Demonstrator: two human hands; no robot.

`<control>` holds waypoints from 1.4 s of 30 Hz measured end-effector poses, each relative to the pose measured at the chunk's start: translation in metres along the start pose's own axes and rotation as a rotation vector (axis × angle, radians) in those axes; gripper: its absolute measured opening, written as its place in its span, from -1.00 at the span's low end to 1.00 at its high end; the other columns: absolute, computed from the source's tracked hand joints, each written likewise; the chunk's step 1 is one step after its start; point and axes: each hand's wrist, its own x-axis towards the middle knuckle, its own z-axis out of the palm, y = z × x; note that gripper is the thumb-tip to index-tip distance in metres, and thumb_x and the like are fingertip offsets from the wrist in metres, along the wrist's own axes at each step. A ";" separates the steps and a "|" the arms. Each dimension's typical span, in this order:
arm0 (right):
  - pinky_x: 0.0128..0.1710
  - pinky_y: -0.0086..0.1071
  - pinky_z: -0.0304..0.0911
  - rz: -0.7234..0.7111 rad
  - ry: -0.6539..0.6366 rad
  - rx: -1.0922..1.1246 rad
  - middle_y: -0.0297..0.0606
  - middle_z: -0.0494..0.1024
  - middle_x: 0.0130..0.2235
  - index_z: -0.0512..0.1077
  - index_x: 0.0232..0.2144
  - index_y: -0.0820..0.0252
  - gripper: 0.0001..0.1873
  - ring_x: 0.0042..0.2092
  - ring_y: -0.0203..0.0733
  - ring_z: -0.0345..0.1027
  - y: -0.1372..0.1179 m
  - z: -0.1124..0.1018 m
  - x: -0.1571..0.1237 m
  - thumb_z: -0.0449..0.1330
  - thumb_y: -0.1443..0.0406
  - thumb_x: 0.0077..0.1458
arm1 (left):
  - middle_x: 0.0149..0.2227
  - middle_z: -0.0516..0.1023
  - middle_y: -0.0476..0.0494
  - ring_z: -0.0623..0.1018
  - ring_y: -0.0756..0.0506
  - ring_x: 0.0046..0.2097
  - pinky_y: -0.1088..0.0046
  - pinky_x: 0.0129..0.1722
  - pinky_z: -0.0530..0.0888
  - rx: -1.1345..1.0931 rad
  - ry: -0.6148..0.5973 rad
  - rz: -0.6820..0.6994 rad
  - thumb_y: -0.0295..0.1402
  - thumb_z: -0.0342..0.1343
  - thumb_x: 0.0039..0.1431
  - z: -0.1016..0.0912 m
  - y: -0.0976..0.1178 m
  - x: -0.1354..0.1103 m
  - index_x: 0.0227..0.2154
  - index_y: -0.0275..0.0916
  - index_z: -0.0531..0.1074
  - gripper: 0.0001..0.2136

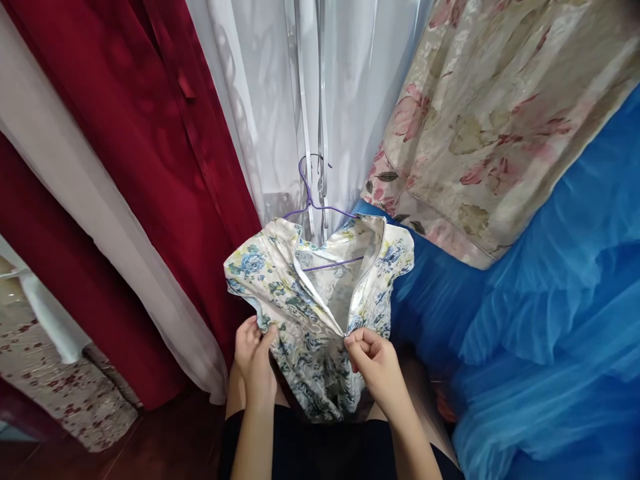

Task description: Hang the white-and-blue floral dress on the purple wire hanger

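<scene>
A cream dress with blue and green flowers (300,320) hangs on a thin purple hanger (311,200) in front of my lap. Its upper part is parted in a long V, with a pale strip along one edge. My left hand (255,353) grips the dress's side just below the left armhole, thumb in front. At the bottom point of the V, my right hand (373,360) pinches the zipper pull between thumb and fingertips; the fingers mostly cover it. The dress's lower part falls between my knees.
White fabric with hanging ribbons (323,100) is behind the hanger. Dark red drapes (200,220) and a white panel (125,253) hang on the left. A rose-patterned cloth (480,133) and blue ruffled tulle (540,333) fill the right. Dark floor tiles (165,433) show at lower left.
</scene>
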 end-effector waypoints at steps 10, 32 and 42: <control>-0.56 -0.44 -0.13 -0.026 -0.074 0.053 -0.50 0.19 -0.65 0.33 -0.49 0.18 -0.62 -0.58 -0.38 -0.06 -0.005 0.017 -0.007 0.25 0.04 0.18 | -0.19 0.54 -0.11 0.55 -0.12 -0.11 0.36 -0.03 0.46 0.486 -0.775 0.386 -0.48 0.12 0.27 0.032 0.035 -0.059 -0.05 -0.13 0.47 -0.77; -0.60 -0.41 -0.16 -0.343 -0.006 0.208 -0.46 0.21 -0.73 0.46 -0.64 0.23 -0.74 -0.63 -0.41 -0.06 -0.137 0.032 0.119 0.32 0.21 -0.04 | -0.46 0.42 -0.03 0.47 -0.06 -0.41 0.43 -0.36 0.40 0.513 -0.885 0.183 -0.58 0.11 0.05 0.051 -0.019 -0.056 -0.51 -0.18 0.29 -0.83; -0.61 -0.44 -0.13 -0.407 -0.066 0.082 -0.48 0.25 -0.72 0.41 -0.55 0.18 -0.69 -0.65 -0.41 0.01 -0.131 0.031 0.095 0.32 0.11 0.04 | -0.12 0.57 -0.15 0.56 -0.11 -0.13 0.31 -0.03 0.46 0.341 -0.718 0.663 -0.43 0.07 0.33 0.099 0.105 0.025 0.22 -0.11 0.33 -0.59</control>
